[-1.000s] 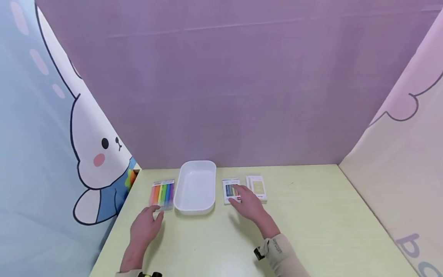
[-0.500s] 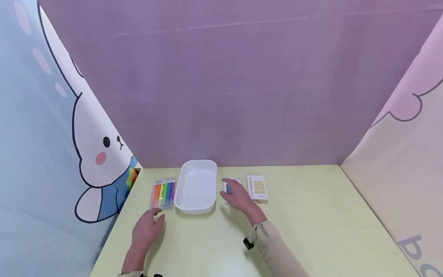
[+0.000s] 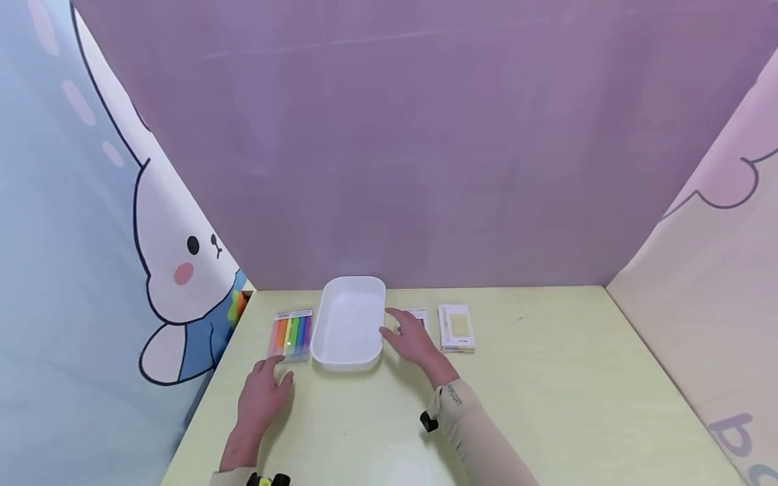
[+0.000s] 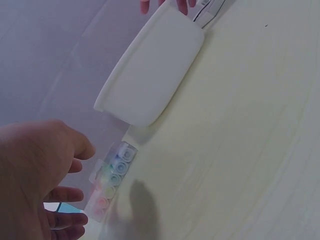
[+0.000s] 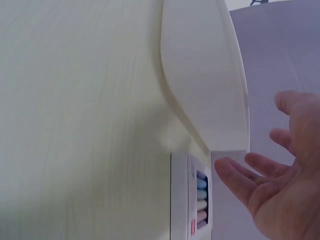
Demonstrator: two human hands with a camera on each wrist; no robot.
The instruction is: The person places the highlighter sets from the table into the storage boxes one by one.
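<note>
I have the left hand (image 3: 261,398) relaxed, empty, near the clear plastic pack of rainbow markers (image 3: 292,335); the right hand (image 3: 415,339), spread and empty, hangs over the flat white windowed box (image 5: 192,200). Between them on the pale-yellow desk (image 3: 547,378) sits the white rectangular plastic tray (image 3: 348,331); right-hand contact is unclear. Sweeping too low, those fingers could knock tray or box askew.
</note>
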